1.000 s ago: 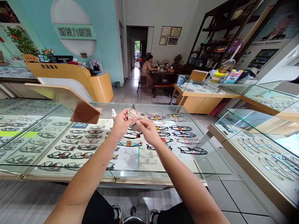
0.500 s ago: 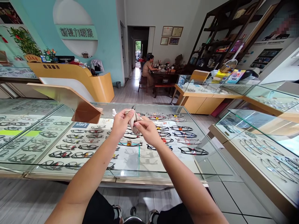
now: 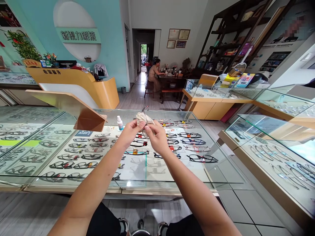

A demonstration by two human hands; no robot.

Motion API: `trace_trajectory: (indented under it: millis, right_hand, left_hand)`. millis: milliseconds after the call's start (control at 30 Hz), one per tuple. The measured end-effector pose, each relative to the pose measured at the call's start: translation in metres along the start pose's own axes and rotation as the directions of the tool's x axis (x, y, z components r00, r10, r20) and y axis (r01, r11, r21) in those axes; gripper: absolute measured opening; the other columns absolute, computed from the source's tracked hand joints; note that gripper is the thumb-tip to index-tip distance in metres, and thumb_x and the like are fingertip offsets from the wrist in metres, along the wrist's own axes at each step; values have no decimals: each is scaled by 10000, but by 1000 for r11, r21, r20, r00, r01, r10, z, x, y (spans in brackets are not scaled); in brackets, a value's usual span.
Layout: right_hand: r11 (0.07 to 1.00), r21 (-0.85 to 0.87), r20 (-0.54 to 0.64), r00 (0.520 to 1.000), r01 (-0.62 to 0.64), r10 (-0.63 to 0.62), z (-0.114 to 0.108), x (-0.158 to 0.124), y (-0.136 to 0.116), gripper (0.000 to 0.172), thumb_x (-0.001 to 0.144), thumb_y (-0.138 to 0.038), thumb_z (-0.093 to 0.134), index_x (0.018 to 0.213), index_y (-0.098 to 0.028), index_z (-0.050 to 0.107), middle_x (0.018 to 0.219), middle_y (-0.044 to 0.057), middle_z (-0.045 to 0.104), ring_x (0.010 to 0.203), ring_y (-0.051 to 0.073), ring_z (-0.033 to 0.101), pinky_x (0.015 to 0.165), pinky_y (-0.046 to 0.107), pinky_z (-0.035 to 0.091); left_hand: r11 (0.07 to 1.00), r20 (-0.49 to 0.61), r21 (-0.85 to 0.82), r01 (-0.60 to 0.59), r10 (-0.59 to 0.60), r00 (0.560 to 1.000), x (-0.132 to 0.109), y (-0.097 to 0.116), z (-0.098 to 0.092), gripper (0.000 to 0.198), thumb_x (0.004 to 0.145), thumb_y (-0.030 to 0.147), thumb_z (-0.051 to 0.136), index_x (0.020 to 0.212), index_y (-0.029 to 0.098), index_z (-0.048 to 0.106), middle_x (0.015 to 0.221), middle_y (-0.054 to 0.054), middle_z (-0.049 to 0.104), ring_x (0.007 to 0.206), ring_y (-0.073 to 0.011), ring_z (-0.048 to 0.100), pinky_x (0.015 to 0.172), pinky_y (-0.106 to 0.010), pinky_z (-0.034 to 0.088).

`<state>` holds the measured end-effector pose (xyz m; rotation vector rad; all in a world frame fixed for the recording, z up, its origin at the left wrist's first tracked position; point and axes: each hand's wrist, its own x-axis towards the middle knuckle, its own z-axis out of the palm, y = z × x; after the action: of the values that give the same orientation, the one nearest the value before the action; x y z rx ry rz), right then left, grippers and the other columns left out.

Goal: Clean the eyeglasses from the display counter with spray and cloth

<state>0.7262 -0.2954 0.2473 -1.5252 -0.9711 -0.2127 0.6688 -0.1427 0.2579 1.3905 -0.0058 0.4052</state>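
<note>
Above the glass counter my left hand (image 3: 133, 130) is closed, its thumb and fingers pinching a beige cloth (image 3: 142, 117). The cloth is folded around a pair of dark-framed eyeglasses (image 3: 145, 108), whose thin frame sticks up past it. My right hand (image 3: 156, 133) is closed beside the left one, fingertips on the eyeglasses and the cloth's right side. Fingers and cloth hide most of the lenses and temples. A small white spray bottle (image 3: 119, 124) stands upright on the counter just left of the hands.
Rows of eyeglass frames (image 3: 203, 158) lie inside the glass display case (image 3: 133, 184) below my arms. A tilted wooden stand (image 3: 86, 114) rests on its left. Another display counter (image 3: 268, 157) runs along the right. A seated person (image 3: 154, 74) is at a table farther back.
Both hands have turned the eyeglasses and cloth, which now sit slightly higher and farther right. The cloth is spread wider between the fingers. The bottle shows more fully.
</note>
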Motion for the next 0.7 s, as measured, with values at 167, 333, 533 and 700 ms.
trace_trajectory:
  millis: [167, 333, 533, 700]
  right_hand:
    - [998, 40, 72, 996, -49, 46, -1, 2, 6, 523, 1067, -652, 569, 866, -229, 802, 841, 54, 604, 877, 247, 556, 793, 396, 463]
    - [985, 114, 132, 984, -132, 117, -3, 3, 9, 560, 1004, -742, 629, 857, -233, 810, 931, 69, 637, 952, 262, 593, 847, 411, 495]
    - [993, 73, 142, 987, -91, 80, -5, 4, 8, 580, 1023, -748, 593, 854, -235, 804, 895, 59, 617, 936, 260, 578, 881, 428, 468]
    - [997, 28, 172, 983, -76, 70, -6, 5, 8, 550, 1046, -706, 584, 868, -240, 814, 896, 55, 627, 967, 264, 584, 942, 437, 468]
  left_hand:
    - [997, -2, -64, -36, 36, 999, 1, -2, -1, 497, 732, 546, 995, 975, 171, 778, 924, -42, 797, 914, -197, 717, 941, -334, 539]
    - [997, 16, -30, -74, 74, 997, 2, 1, -4, 450, 701, 479, 1013, 956, 181, 793, 869, -30, 785, 853, -192, 705, 871, -318, 549]
    - [991, -27, 8, -133, 133, 991, -1, 8, -1, 441, 676, 415, 1013, 977, 172, 800, 902, -46, 806, 829, -193, 709, 832, -318, 568]
    - [993, -85, 12, -118, 119, 989, -2, 10, -1, 470, 616, 349, 1026, 980, 172, 787, 867, -35, 800, 773, -184, 695, 758, -309, 577]
